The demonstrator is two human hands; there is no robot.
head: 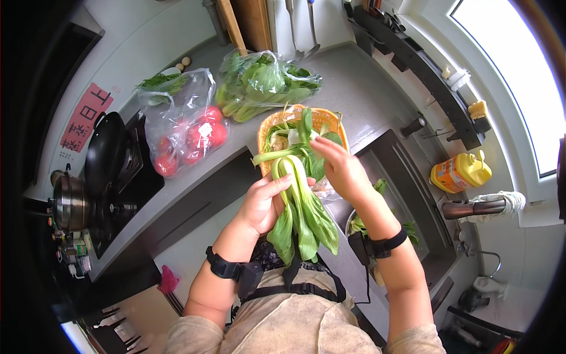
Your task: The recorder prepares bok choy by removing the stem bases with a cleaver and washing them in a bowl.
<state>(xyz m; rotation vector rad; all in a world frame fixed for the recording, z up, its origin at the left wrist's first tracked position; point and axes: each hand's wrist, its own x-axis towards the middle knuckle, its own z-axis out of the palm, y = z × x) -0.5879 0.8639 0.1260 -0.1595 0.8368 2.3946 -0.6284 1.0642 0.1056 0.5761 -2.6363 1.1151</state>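
Observation:
My left hand (pixel 263 201) grips a head of bok choy (pixel 305 212) near its pale stem end, with the green leaves hanging down in front of my body. Beyond it, my right hand (pixel 345 168) is raised near the front right of an orange woven plastic basket (pixel 261 132), fingers stretched out and slightly blurred. A separate bok choy stalk with its leaf (pixel 278 155) lies crosswise between the bunch and the basket, close to my right fingertips; whether they touch it is unclear. Greens and other vegetable pieces fill the basket.
Plastic bags of tomatoes (pixel 205 135) and leafy greens (pixel 265 84) lie on the grey counter (pixel 367 79). At right is a sink (pixel 424 186) with more greens in a bowl, partly behind my right arm. A black wok (pixel 106 155) and a steel pot (pixel 70 201) stand left.

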